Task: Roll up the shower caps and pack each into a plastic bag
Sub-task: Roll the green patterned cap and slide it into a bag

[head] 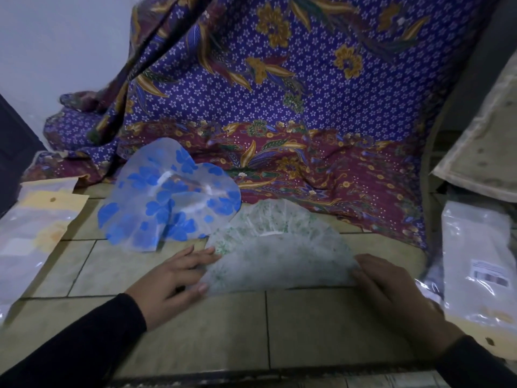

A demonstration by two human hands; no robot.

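A translucent shower cap with a faint green flower print (279, 253) lies folded into a half circle on the tiled floor, straight edge toward me. My left hand (173, 278) pinches its left corner, thumb under the edge. My right hand (391, 292) holds its right corner, fingers curled over it. Behind and to the left, a second shower cap with blue flowers (167, 200) lies crumpled and partly opened. Plastic bags with yellow header cards (39, 219) lie at the left. A stack of clear plastic bags (478, 264) lies at the right.
A purple and maroon batik cloth (279, 107) drapes over something behind the caps and spreads onto the floor. A dark frame and a beige padded piece (484, 141) stand at the right. Beige floor tiles (223, 331) lie in front of me.
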